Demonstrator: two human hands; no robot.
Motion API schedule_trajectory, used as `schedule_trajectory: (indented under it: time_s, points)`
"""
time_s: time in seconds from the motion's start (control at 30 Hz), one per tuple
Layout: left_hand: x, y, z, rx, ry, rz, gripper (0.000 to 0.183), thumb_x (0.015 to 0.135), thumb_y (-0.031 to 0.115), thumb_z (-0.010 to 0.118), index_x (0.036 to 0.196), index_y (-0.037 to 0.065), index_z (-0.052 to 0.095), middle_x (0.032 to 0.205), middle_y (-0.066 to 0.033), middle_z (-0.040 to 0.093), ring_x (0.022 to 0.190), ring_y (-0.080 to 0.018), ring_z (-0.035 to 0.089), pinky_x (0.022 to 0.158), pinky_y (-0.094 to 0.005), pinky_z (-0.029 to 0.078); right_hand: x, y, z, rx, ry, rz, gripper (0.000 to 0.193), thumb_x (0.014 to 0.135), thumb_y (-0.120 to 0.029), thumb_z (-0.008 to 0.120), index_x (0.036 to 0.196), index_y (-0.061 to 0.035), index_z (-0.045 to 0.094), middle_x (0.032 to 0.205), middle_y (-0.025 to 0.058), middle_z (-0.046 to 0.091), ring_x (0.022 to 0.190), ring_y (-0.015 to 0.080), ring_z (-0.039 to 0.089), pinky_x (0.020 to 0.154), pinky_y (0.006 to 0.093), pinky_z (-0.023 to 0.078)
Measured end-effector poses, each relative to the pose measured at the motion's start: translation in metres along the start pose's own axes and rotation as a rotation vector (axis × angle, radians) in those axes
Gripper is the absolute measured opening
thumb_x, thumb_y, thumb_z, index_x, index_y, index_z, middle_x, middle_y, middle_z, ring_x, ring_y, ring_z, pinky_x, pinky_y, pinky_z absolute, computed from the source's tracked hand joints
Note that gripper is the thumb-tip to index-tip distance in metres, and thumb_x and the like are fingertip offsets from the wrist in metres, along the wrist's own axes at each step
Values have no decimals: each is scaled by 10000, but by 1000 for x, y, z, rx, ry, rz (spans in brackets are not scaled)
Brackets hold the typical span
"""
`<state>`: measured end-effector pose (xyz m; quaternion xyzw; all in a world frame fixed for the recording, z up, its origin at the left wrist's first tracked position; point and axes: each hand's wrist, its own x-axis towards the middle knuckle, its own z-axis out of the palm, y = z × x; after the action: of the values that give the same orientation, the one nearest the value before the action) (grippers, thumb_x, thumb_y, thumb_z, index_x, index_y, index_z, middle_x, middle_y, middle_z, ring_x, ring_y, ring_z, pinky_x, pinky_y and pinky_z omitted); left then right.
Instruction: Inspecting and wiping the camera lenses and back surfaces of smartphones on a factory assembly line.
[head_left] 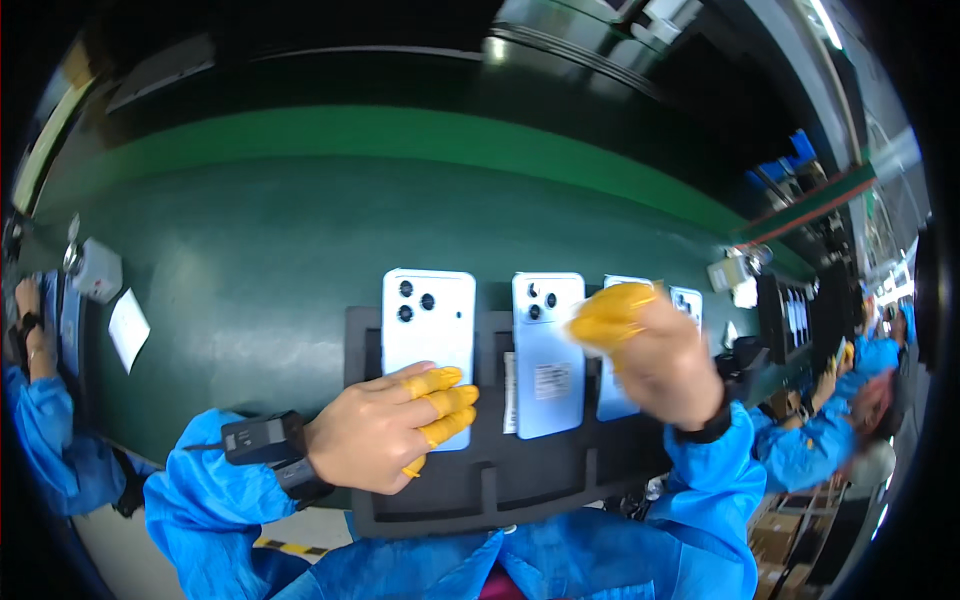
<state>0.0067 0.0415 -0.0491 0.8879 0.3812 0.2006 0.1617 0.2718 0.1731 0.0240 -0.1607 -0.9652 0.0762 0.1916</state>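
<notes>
My left hand [395,428], with yellow finger cots, is closed over the lower part of a light-blue phone [428,330]. The phone lies back side up, its three round camera lenses at the top left. To its right, another blue phone [548,345] lies on a black foam tray [430,500], with a white label on its back. My right hand [650,345], also in yellow finger cots, hovers over a third phone [612,390] and hides much of it. Motion smears its fingers, so whether they hold anything is unclear. Behind it shows part of a further phone [688,300].
The tray sits on a green worktable [250,240]. A white paper [128,330] and a whitish container [97,270] are at the left. At the right stands a small pale box [727,274]. Co-workers in blue sleeves [40,415] work on both sides.
</notes>
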Motion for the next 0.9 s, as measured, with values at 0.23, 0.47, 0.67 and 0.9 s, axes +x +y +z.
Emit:
schedule_trajectory:
  time_s: [0.23,0.47,0.67,0.9]
  points:
    - [3,8,-6,97,5,-25,543,570,53,573,1097,112,692,1214,-67,616,1197,-281,537,1004,-422,455,-142,74,-82,-489,355,839,217,689,69,593,861,0,706,830,199,657,728,327,646,642,368,519]
    - [-2,12,-3,174,12,-65,498,608,41,561,1075,131,710,1174,-56,645,1165,-258,571,989,-398,470,-228,162,-19,-409,360,855,186,684,56,585,821,1,697,836,222,642,770,384,625,709,425,512]
    - [-2,11,-1,154,32,-71,510,590,28,532,1057,121,713,1151,-71,657,1146,-284,582,967,-420,483,-207,135,-34,-283,-76,965,385,683,36,591,1061,-5,653,977,242,629,974,380,599,876,422,474]
    - [-3,12,-1,194,-15,-76,546,643,58,550,1167,155,671,1247,-34,614,1211,-243,537,979,-379,473,-128,95,-134,-289,434,587,312,729,101,579,1019,-3,631,1005,174,624,904,338,618,783,372,503]
